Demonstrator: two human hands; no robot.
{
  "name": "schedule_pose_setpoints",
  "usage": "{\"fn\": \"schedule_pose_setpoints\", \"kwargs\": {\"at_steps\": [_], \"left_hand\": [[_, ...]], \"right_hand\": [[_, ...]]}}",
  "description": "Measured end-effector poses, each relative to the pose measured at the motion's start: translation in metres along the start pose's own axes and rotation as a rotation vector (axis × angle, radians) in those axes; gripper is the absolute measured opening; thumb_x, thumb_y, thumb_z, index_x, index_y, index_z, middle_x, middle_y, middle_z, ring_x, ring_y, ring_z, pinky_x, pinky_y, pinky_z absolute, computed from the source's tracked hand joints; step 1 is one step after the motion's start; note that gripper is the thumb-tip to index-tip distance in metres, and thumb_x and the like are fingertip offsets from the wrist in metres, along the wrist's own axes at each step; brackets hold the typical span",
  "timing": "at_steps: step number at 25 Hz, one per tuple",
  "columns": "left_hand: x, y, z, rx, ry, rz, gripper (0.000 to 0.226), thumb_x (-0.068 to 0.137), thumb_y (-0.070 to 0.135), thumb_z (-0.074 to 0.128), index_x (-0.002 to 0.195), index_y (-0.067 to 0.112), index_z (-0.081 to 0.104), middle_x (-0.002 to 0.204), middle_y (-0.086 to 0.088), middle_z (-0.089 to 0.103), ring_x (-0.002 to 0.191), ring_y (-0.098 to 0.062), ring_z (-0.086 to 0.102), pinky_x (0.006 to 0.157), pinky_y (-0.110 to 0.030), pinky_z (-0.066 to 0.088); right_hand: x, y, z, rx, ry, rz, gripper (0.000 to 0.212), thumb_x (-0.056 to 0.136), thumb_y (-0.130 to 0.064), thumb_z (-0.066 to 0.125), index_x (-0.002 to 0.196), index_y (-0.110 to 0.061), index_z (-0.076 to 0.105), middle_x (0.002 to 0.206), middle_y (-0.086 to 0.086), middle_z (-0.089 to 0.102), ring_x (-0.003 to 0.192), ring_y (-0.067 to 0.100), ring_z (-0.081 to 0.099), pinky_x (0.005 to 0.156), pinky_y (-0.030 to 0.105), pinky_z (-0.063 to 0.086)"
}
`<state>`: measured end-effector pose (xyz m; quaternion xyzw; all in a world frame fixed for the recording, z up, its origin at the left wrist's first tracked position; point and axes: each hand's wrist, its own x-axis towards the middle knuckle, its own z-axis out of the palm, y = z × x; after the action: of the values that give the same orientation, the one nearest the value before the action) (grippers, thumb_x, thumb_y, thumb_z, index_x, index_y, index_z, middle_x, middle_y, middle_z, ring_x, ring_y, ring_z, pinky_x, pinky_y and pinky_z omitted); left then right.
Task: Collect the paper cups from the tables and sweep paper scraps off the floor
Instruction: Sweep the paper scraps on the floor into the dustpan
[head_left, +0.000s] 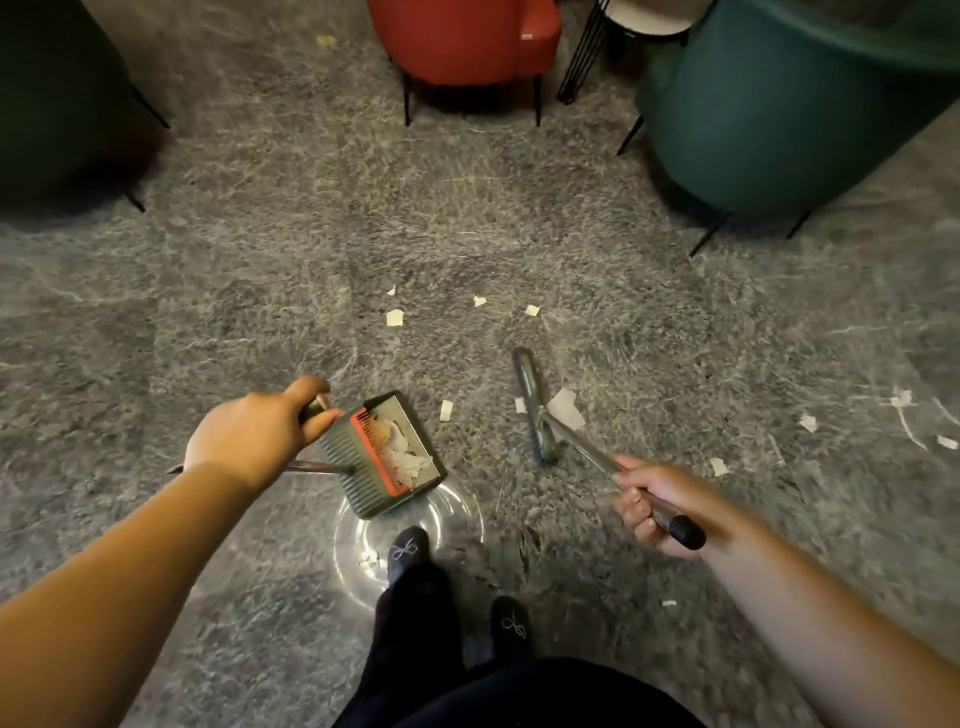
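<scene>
We grip the dustpan left-handed and the broom right-handed, scraps ahead, perhaps paper.

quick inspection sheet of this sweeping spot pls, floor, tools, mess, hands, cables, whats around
surface: grey marbled floor, glossy, with a light glare near the feet.
job's things: dustpan with a red comb edge already holds paper; broom head lies on the floor beside the largest scrap.
clutter: paper scraps scattered ahead and to the right; one yellowish bit far off near the red chair.
grippers: left hand grips the dustpan handle; right hand grips the broom handle.
cables: nothing seen.
surroundings: red chair, teal armchair, dark chair on the left; no paper cups in view.
</scene>
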<state>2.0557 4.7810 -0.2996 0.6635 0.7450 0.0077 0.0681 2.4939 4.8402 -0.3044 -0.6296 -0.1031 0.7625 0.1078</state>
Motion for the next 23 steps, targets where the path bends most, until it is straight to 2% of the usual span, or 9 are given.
{"fn": "schedule_pose_setpoints", "kwargs": {"at_steps": [8, 12, 20, 23], "left_hand": [[0.139, -0.020, -0.001, 0.031, -0.146, 0.261, 0.070, 0.075, 0.077, 0.014, 0.125, 0.039, 0.046, 0.082, -0.005, 0.066, 0.069, -0.029, 0.060, 0.051, -0.030, 0.037], [0.186, -0.020, -0.003, 0.063, -0.177, 0.355, 0.069, 0.076, 0.075, 0.016, 0.127, 0.038, 0.045, 0.086, -0.004, 0.069, 0.074, -0.028, 0.063, 0.050, -0.029, 0.037], [0.234, -0.015, -0.001, 0.026, -0.173, 0.412, 0.067, 0.075, 0.077, 0.017, 0.121, 0.040, 0.048, 0.082, -0.003, 0.070, 0.072, -0.028, 0.065, 0.054, -0.030, 0.047], [0.235, -0.018, -0.003, 0.019, -0.143, 0.408, 0.065, 0.077, 0.075, 0.021, 0.120, 0.038, 0.052, 0.077, -0.003, 0.070, 0.070, -0.029, 0.066, 0.051, -0.029, 0.042]], "right_hand": [[0.028, -0.023, 0.012, 0.301, 0.095, -0.021, 0.041, 0.102, -0.015, 0.040, 0.138, -0.034, 0.034, 0.052, -0.001, 0.043, 0.034, 0.007, 0.040, 0.029, 0.016, 0.033], [0.038, -0.038, 0.013, 0.398, 0.100, 0.007, 0.042, 0.103, -0.017, 0.037, 0.140, -0.035, 0.031, 0.050, -0.002, 0.043, 0.032, 0.007, 0.041, 0.029, 0.015, 0.034], [0.059, -0.081, 0.001, 0.327, 0.179, 0.036, 0.045, 0.103, -0.017, 0.033, 0.146, -0.029, 0.024, 0.046, -0.002, 0.041, 0.029, 0.006, 0.041, 0.029, 0.012, 0.032], [0.074, -0.091, -0.001, 0.292, 0.213, 0.028, 0.047, 0.102, -0.013, 0.035, 0.144, -0.031, 0.026, 0.050, -0.001, 0.040, 0.031, 0.006, 0.040, 0.030, 0.012, 0.031]]}}
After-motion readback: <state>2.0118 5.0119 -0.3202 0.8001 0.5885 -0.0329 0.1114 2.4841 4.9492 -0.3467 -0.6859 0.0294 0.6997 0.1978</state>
